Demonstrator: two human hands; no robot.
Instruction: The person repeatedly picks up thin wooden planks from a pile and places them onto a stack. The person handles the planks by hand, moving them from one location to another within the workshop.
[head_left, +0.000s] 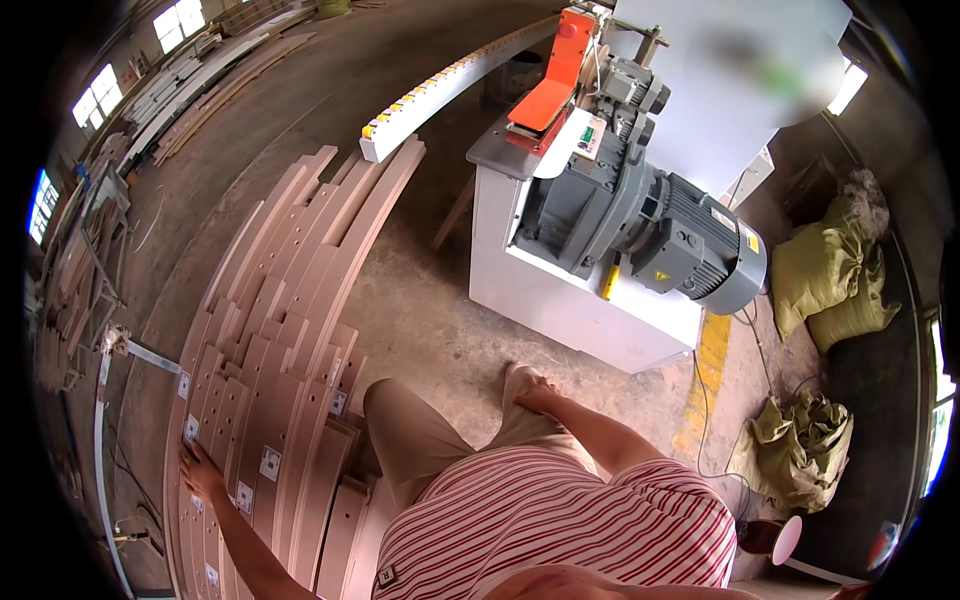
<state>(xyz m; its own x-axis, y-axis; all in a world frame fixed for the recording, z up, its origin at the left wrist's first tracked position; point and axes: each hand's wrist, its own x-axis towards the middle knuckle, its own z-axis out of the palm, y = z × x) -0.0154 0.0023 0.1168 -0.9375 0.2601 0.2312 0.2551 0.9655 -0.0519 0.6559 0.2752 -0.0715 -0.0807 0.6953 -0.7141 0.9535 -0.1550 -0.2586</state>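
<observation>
My left hand (203, 475) lies on the stack of long pinkish-brown boards (262, 400) at my left, fingers stretched out beside a white label (191, 428). Many boards have drilled holes, and several carry white labels. They vary in length, so their far ends are stepped. Over my right knee rests my right hand (538, 393), its fingers lying loosely on the trouser leg (540, 425) and holding nothing.
Ahead on the right stands a white machine (580, 310) with a large grey motor (690, 240) and an orange guard (560, 75). A roller rail (440, 95) runs off its far side. Yellowish sacks (825, 275) sit at the right; more boards (185, 95) lie far left.
</observation>
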